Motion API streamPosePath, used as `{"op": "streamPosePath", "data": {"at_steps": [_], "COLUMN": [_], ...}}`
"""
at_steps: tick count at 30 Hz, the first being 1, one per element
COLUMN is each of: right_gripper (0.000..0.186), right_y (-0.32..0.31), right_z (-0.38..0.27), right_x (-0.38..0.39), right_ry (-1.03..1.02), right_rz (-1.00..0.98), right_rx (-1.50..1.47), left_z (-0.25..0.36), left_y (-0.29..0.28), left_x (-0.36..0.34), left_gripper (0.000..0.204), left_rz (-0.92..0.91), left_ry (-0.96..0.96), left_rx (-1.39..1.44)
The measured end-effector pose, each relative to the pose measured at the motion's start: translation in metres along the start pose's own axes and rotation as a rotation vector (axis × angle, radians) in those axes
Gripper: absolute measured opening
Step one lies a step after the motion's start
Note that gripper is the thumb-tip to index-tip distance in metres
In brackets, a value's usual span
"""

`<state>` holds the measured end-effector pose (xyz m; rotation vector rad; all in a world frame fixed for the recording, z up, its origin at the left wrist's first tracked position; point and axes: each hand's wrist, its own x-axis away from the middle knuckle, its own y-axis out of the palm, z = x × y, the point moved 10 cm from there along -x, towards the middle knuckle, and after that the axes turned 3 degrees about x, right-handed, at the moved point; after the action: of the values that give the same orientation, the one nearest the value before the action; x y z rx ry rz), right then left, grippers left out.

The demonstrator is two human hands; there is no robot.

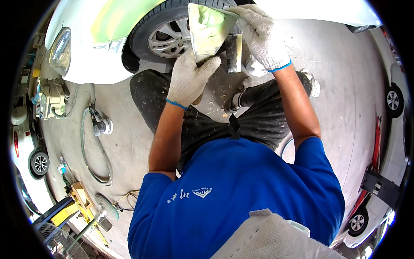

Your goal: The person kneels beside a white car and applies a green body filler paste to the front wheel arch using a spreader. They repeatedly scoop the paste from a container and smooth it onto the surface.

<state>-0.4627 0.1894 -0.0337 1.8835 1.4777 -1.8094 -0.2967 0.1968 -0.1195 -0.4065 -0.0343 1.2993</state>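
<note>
Smeared plate (pixel 208 30), left grip (pixel 192 75) clasping it, right grip (pixel 262 36) half-hidden, can't tell its hold

The green-smeared plate (pixel 210 32) hides the fingers of the left hand (pixel 189 78) and part of the wheel (pixel 167 39) behind it. The fingertips of the right hand (pixel 262 36) curl out of sight, so their grip cannot be told. Whether the dark strip (pixel 233 54) with a pale edge is held or lies farther off is unclear. The right wrist covers part of a white container (pixel 255 68). The top edge cuts off the white car (pixel 88 71), the bottom edge the pale mask (pixel 276 239); the dark rim crops the fan (pixel 60 241). Small clutter along the far left is too small to identify
</note>
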Motion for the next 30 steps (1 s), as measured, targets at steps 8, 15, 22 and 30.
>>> {"op": "streamPosePath", "data": {"at_steps": [8,15,22,30], "right_gripper": [0.036,0.033,0.03,0.035], "right_y": [0.012,0.006,-0.013,0.005], "right_z": [-0.049,-0.036,-0.006,0.0], "right_x": [0.032,0.025,0.001,0.03], "right_ry": [0.016,0.047,0.015,0.008], "right_rz": [-0.084,-0.038,0.04,0.071], "right_rx": [0.005,-0.027,-0.103,-0.015], "left_z": [0.003,-0.001,0.0,-0.013], "left_y": [-0.004,0.005,0.008,-0.005], "left_x": [-0.007,-0.005,-0.004,-0.007], "left_gripper": [0.032,0.034,0.034,0.034], "left_rz": [0.054,-0.003,-0.054,0.042], "left_ry": [0.122,0.092,0.051,-0.004], "left_rx": [-0.1,-0.117,-0.08,-0.124]}}
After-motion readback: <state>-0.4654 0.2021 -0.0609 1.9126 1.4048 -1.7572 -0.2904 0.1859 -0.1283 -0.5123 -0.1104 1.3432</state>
